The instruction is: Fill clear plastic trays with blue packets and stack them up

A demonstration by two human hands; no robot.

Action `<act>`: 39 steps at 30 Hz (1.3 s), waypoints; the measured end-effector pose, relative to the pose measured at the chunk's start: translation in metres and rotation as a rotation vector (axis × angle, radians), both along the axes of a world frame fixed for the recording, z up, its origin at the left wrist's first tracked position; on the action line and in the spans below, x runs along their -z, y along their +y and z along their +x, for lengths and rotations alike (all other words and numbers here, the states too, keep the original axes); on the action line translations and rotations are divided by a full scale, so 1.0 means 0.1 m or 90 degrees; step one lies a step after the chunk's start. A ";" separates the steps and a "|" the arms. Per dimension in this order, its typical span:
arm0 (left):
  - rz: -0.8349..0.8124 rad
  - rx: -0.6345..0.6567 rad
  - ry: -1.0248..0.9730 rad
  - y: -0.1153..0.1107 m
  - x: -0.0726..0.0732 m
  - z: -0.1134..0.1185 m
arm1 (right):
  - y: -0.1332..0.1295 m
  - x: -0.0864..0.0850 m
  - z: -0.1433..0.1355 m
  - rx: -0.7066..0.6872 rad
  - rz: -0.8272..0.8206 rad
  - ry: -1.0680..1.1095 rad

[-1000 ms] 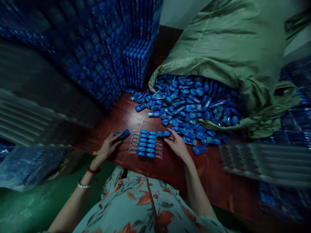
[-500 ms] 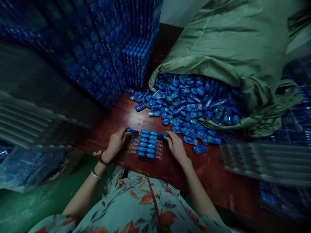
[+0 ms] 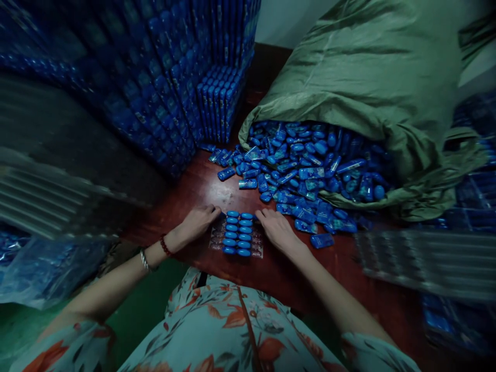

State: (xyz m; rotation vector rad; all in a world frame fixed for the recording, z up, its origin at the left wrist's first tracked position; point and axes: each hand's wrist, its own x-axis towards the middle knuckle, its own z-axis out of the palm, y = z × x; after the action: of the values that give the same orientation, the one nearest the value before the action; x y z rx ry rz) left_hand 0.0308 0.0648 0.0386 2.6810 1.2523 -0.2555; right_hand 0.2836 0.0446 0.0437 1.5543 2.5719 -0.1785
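A clear plastic tray with moulded slots lies on the table in front of me. Two columns of small blue packs stand in its middle, their rounded ends up. My left hand is closed at the tray's far left corner, a bit of blue showing at its fingertips. At the far right corner my right hand is closed too, its fingers around a blue pack that they mostly hide. Both hands sit beside the far end of the standing packs.
Loose blue packs spill from a large green sack onto the red-brown table. Tall stacks of filled blue trays rise at the left. Grey ribbed empty trays lie at the right, and more at the left.
Both hands have moved inward and slightly away from me, to the tray's far corners. The blue packs that stuck out from the fingers are now mostly hidden. The view shifted slightly.
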 end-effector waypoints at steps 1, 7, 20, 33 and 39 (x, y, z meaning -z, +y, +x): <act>0.006 0.013 0.014 -0.01 0.00 0.04 | 0.00 0.00 -0.01 -0.003 -0.002 -0.006; 0.003 0.022 0.007 0.02 -0.02 0.15 | -0.05 0.01 -0.01 0.024 0.000 0.000; -0.024 -0.370 -0.235 1.35 0.17 0.41 | 1.02 0.21 -0.21 0.098 0.081 0.066; -0.050 -0.413 -0.528 -0.14 0.17 -0.65 | -0.46 -0.07 0.68 0.244 -0.135 0.496; -0.067 -0.433 -0.573 -0.47 0.08 -0.36 | -0.54 0.03 0.43 0.193 -0.111 0.467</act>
State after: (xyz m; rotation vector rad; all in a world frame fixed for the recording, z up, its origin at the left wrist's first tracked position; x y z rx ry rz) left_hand -0.0056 0.0181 0.0302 1.7202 1.5831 0.8324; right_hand 0.3268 -0.0097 0.0409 2.0851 2.6424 -1.1664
